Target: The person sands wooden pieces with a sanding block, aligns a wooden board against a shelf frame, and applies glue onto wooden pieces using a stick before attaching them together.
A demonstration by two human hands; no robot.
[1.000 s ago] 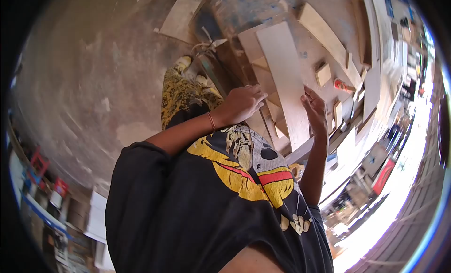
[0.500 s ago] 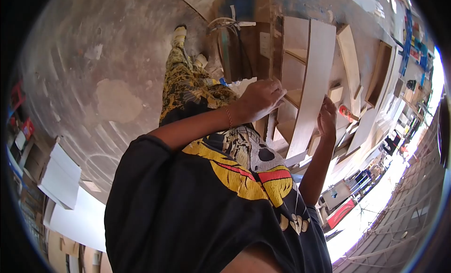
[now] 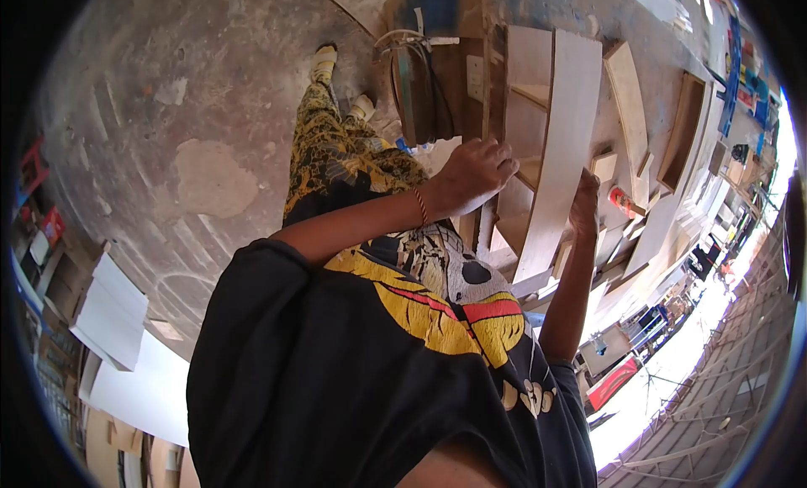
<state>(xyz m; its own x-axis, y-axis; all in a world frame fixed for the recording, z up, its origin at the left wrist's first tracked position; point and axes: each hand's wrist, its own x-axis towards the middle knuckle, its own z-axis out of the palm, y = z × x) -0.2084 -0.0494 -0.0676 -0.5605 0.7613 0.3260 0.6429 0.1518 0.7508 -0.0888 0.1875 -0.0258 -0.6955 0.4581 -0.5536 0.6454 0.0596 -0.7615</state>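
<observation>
A long, pale wooden panel (image 3: 567, 110) lies along the top of an open wooden frame (image 3: 523, 122) with cross pieces inside, on the workbench in front of me. My left hand (image 3: 475, 175) is above the frame's left side, its fingers curled into a pinch. Whatever it may hold is too small to make out. Close against the right edge of the panel is my right hand (image 3: 586, 204), closed, with its fingertips partly hidden. A bottle with a red label (image 3: 620, 200) lies just to its right.
A curved wooden strip (image 3: 626, 93) and a shallow wooden tray (image 3: 681, 135) lie farther right on the bench. Looped cables (image 3: 412, 47) hang at the bench's left end, near a socket plate (image 3: 475, 78). White boards (image 3: 113, 307) stand at the lower left.
My left hand has shifted slightly right and its fingers have curled more. My right hand has turned a little and stays by the panel's edge. The panel has hardly moved.
</observation>
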